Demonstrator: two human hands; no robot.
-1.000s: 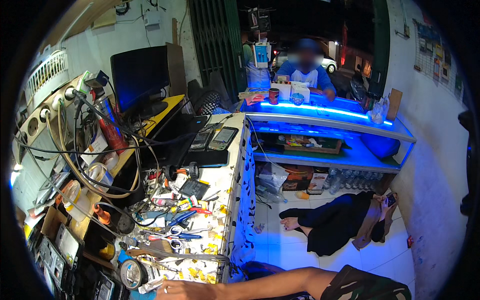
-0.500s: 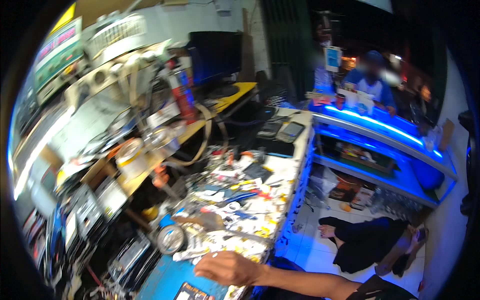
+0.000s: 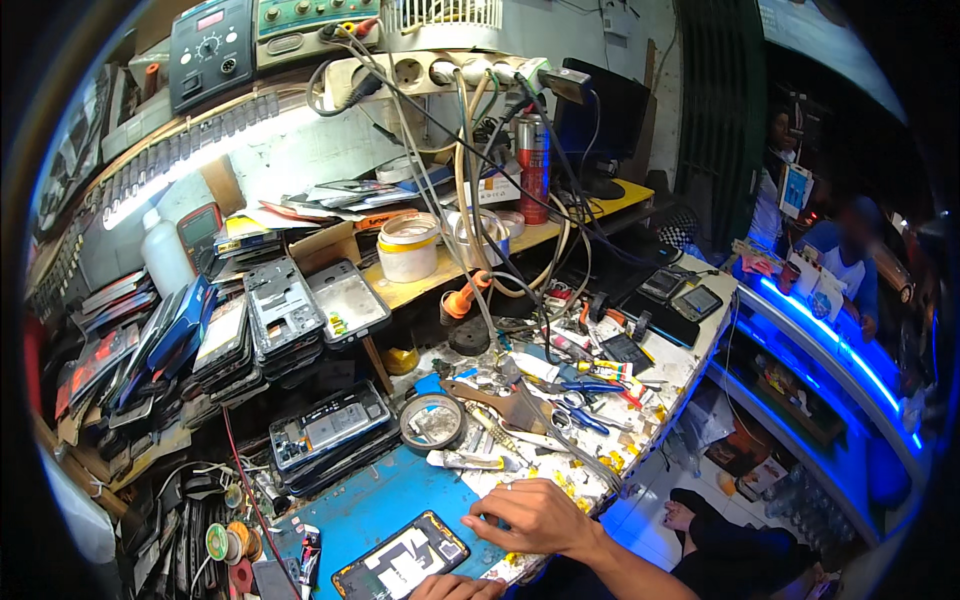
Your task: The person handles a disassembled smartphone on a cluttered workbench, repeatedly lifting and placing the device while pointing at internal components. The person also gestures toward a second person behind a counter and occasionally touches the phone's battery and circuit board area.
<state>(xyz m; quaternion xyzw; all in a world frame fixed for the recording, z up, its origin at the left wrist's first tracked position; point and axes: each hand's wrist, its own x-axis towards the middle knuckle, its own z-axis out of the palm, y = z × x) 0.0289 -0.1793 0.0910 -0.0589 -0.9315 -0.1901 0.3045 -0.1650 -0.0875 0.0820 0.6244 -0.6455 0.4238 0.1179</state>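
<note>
1. Blue work mat (image 3: 400, 500) covers the near end of a cluttered repair bench; an opened phone (image 3: 402, 558), back cover off and its inner parts exposed, lies flat on it near the lower edge.
2. Right hand (image 3: 535, 515) — palm down, fingers bent and loosely spread — rests on the bench just right of the mat, fingertips on the white, speckled surface. It holds nothing.
3. Left hand (image 3: 450, 587) shows only as knuckles at the bottom rim, just beside the near corner of the opened phone. Whether it grips anything cannot be told.
4. Squeezed white tube (image 3: 465, 460) lies just beyond the right hand's fingertips, apart from them.
5. Roll of tape (image 3: 432, 422) lies flat behind the tube, near the mat's far edge.
6. Blue-handled scissors (image 3: 580, 415) lie among tweezers and small tools to the right.
7. Stack of gutted phone frames (image 3: 325, 435) sits left of the tape roll — further stacks of phones lean against the shelf behind.
8. White plastic tub (image 3: 408, 247) and a tangle of cables occupy the upper shelf.
9. Another person (image 3: 845, 265) sits well apart, behind a blue-lit counter (image 3: 830, 345).
</note>
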